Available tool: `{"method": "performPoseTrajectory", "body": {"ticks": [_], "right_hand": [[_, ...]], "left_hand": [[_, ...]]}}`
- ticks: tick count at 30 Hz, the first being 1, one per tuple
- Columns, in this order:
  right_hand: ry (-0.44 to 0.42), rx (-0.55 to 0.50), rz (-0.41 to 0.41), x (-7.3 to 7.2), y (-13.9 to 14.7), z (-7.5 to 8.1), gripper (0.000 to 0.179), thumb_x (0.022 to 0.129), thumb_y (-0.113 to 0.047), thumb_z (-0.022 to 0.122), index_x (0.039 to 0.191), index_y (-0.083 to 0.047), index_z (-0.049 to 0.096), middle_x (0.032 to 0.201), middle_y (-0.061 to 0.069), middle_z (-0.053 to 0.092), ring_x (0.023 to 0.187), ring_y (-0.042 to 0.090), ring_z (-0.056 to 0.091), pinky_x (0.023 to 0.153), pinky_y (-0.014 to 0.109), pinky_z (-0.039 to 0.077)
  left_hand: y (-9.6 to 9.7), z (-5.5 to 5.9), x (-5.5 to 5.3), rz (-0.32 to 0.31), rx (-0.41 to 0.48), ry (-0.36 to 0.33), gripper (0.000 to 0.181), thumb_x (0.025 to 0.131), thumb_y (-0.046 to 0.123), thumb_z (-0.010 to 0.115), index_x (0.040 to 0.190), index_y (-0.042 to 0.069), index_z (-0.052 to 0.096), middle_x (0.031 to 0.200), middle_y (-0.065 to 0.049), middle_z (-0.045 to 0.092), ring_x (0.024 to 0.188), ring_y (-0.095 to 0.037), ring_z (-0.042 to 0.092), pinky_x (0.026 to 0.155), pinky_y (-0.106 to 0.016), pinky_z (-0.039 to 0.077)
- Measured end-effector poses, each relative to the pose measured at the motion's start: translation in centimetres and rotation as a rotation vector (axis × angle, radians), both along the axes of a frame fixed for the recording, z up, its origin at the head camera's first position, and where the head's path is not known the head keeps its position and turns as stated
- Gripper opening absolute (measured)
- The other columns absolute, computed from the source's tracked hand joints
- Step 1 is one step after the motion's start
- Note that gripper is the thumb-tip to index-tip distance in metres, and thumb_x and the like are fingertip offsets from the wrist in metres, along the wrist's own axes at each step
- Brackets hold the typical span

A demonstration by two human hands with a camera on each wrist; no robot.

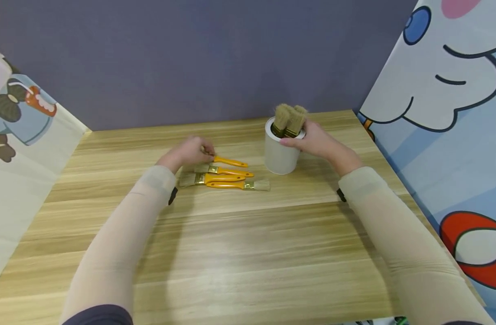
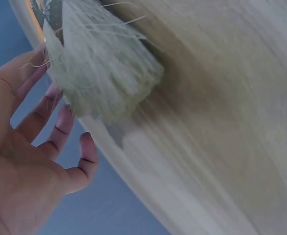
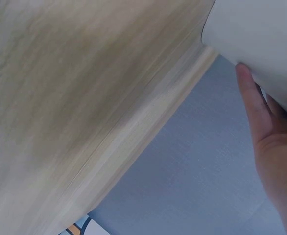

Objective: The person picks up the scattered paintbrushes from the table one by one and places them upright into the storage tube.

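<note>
- L hand (image 1: 191, 151): over the far end of the farthest loose brush (image 1: 231, 161), whose orange handle sticks out to the R. Thumb & index come close together at a brush in the L wrist view, other fingers apart & loosely bent; can't tell if anything's pinched.
- R hand (image 1: 319, 140): clamped on the white can (image 1: 281, 155), thumb on the near side by the rim, other fingers mostly hidden behind it.
- Can: on the wood-grain table (image 1: 248, 253), R of the loose brushes, nr the back edge. Bristle heads (image 1: 287, 119) stick up out of it (at least 2, packed tight).
- Other loose brushes, all w/ orange handles: second brush (image 1: 231, 172), bristles L; wide brush (image 1: 223, 178), also bristles L; nearest brush (image 1: 227, 185), bristles R, lying right against the wide one.
- Rest: grey-purple panel (image 1: 191, 63) at back, cartoon panels L (image 1: 32, 149) & R (image 1: 431, 153). Pale sleeves (image 1: 114, 243) on both arms, w/ a small dark item (image 1: 172, 196) at the L wrist.
</note>
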State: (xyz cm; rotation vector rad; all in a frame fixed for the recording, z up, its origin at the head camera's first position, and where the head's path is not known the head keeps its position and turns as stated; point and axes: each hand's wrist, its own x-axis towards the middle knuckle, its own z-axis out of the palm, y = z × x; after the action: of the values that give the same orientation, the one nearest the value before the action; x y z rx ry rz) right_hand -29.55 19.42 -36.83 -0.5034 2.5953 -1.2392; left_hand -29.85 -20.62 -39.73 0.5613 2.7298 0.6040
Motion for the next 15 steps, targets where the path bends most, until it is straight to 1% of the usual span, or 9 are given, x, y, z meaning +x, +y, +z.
{"method": "performPoseTrajectory", "body": {"ticks": [3,6,7,9,11,15], "right_hand": [[-0.006,0.004,-0.001,-0.07,-0.08,0.00,0.100,0.095,-0.042,0.080,0.169,-0.009,0.023,0.163,0.024,0.044,0.150,0.042,0.046,0.120,0.061,0.041],[-0.012,0.009,-0.002,-0.07,-0.13,0.03,0.098,0.095,-0.042,0.079,0.169,-0.007,0.023,0.162,0.025,0.046,0.144,0.042,0.051,0.115,0.060,0.045],[-0.016,0.011,-0.003,-0.04,-0.11,0.03,0.095,0.096,-0.042,0.079,0.168,-0.007,0.026,0.160,0.025,0.047,0.141,0.042,0.054,0.112,0.060,0.047],[-0.015,0.012,-0.003,-0.01,-0.09,0.03,0.094,0.096,-0.042,0.078,0.167,-0.007,0.027,0.159,0.025,0.048,0.137,0.041,0.056,0.109,0.059,0.049],[-0.015,0.012,-0.003,0.00,-0.07,0.03,0.095,0.096,-0.042,0.078,0.167,-0.007,0.027,0.159,0.025,0.048,0.137,0.040,0.056,0.108,0.058,0.049],[-0.011,0.009,0.002,-0.05,-0.08,0.01,0.095,0.095,-0.043,0.078,0.167,-0.007,0.027,0.159,0.024,0.048,0.138,0.040,0.055,0.109,0.059,0.048]], "left_hand": [[-0.22,-0.29,-0.07,0.026,0.006,0.006,0.020,0.102,0.021,0.073,0.119,0.012,0.077,0.124,-0.011,0.076,0.120,-0.033,0.067,0.107,-0.052,0.053],[-0.21,-0.43,0.00,0.049,0.011,0.009,0.021,0.103,0.022,0.073,0.121,0.011,0.076,0.121,-0.012,0.075,0.117,-0.032,0.068,0.106,-0.051,0.053],[-0.21,-0.46,0.06,0.054,0.011,0.010,0.022,0.103,0.022,0.072,0.121,0.010,0.076,0.121,-0.012,0.074,0.115,-0.031,0.067,0.105,-0.050,0.053],[-0.25,-0.53,0.15,0.067,0.014,0.005,0.022,0.104,0.024,0.071,0.121,0.010,0.075,0.119,-0.012,0.073,0.113,-0.030,0.066,0.103,-0.050,0.053],[-0.38,-0.59,0.24,0.081,0.018,-0.002,0.024,0.105,0.026,0.070,0.122,0.010,0.075,0.119,-0.012,0.071,0.112,-0.030,0.064,0.101,-0.049,0.052],[-0.83,-0.69,0.46,0.108,0.019,-0.008,0.032,0.101,0.027,0.075,0.127,0.009,0.073,0.120,-0.012,0.068,0.112,-0.030,0.060,0.102,-0.049,0.051]]}}
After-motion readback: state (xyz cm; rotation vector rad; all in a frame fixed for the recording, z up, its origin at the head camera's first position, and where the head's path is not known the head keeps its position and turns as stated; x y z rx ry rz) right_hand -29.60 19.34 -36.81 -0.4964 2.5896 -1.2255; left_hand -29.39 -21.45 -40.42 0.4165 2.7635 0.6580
